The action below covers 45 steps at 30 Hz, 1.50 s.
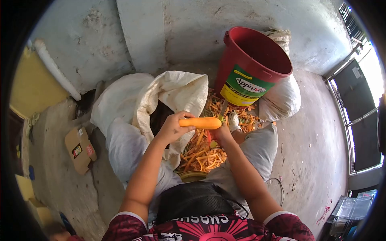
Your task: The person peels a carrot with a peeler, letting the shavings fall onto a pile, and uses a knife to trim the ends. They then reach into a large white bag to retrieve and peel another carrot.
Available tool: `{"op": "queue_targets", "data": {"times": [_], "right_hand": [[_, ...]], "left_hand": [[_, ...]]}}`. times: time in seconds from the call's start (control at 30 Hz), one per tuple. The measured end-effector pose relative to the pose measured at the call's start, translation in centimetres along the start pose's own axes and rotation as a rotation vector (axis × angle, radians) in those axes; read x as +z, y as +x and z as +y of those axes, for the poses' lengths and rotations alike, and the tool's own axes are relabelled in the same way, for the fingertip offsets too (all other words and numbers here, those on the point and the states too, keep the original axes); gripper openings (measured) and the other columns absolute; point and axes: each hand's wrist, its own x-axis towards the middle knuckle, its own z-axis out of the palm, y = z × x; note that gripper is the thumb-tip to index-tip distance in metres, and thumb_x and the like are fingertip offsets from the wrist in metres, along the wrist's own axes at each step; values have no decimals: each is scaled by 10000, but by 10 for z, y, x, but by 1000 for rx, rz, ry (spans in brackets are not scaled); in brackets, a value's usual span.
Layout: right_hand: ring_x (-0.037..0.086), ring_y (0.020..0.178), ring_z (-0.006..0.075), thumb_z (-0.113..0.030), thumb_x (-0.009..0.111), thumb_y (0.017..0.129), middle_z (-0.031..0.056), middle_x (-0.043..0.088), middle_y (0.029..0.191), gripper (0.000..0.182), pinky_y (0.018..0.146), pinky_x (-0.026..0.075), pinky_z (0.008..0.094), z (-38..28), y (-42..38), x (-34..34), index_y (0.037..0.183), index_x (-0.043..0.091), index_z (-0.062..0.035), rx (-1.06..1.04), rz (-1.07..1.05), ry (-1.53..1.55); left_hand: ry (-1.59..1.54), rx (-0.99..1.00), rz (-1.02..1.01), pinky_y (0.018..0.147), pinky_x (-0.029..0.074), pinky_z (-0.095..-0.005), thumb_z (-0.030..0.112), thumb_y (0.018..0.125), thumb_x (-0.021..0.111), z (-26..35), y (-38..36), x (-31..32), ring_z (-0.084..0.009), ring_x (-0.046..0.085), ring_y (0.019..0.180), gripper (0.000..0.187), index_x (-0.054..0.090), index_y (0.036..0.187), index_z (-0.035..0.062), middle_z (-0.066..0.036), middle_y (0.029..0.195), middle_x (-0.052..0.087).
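My left hand (pixel 172 127) is closed around one end of a peeled orange carrot (pixel 202 123), held level in front of me. At the carrot's other end, my right hand (pixel 219 132) is closed on a knife, its blade (pixel 224 107) pointing up and away. Part of the right hand's grip is hidden behind the carrot. Orange peelings (pixel 203 156) lie heaped between my legs. An open white woven sack (pixel 185 90) stands beside my left hand, its inside dark.
Beyond the peelings stands a dark red bucket (pixel 250 60) with a green and yellow label. A filled white sack (pixel 283 100) leans behind it. Flattened cardboard (pixel 80 150) lies on the concrete floor at left. A light sandal (pixel 234 121) on a foot shows near the bucket.
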Motion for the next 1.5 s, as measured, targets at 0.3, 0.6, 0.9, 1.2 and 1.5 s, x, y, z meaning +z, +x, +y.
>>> {"op": "queue_targets", "data": {"times": [0.3, 0.6, 0.9, 1.2, 1.5], "right_hand": [[454, 618, 102, -147, 482, 832, 22, 519, 692, 160, 584, 379, 264, 7, 0, 10, 897, 529, -9, -85, 239, -518], [544, 666, 312, -244, 539, 794, 174, 553, 707, 242, 609, 416, 361, 6, -15, 14, 893, 528, -23, -266, 177, -997], [570, 639, 333, -199, 514, 776, 202, 567, 688, 220, 583, 441, 406, 5, -23, 20, 863, 536, 1, -279, 232, -975], [588, 712, 289, -269, 595, 674, 154, 607, 744, 271, 624, 448, 358, 83, 29, -51, 782, 609, -22, -382, -44, -1159], [573, 851, 246, -207, 456, 849, 138, 576, 875, 264, 682, 469, 356, 11, 6, -32, 1019, 481, -6, 379, -7, 47]], "left_hand": [[292, -5, -154, 691, 442, -364, 146, 639, 611, -40, 9, 28, -354, 549, 800, 342, 510, 934, 6, -209, 805, 572], [612, -44, 50, 640, 452, -396, 165, 612, 633, -38, 13, 21, -342, 557, 722, 320, 487, 853, 14, -180, 738, 572], [540, -24, -71, 620, 457, -369, 169, 606, 637, -27, 10, 21, -314, 567, 721, 285, 515, 820, 26, -162, 764, 583], [-30, 300, -330, 663, 442, -283, 143, 627, 663, 9, -6, 61, -189, 571, 691, 360, 527, 928, 0, -111, 759, 589], [506, 15, -133, 631, 450, -351, 183, 615, 673, -27, 7, 19, -319, 573, 720, 363, 539, 907, 13, -167, 778, 590]]}}
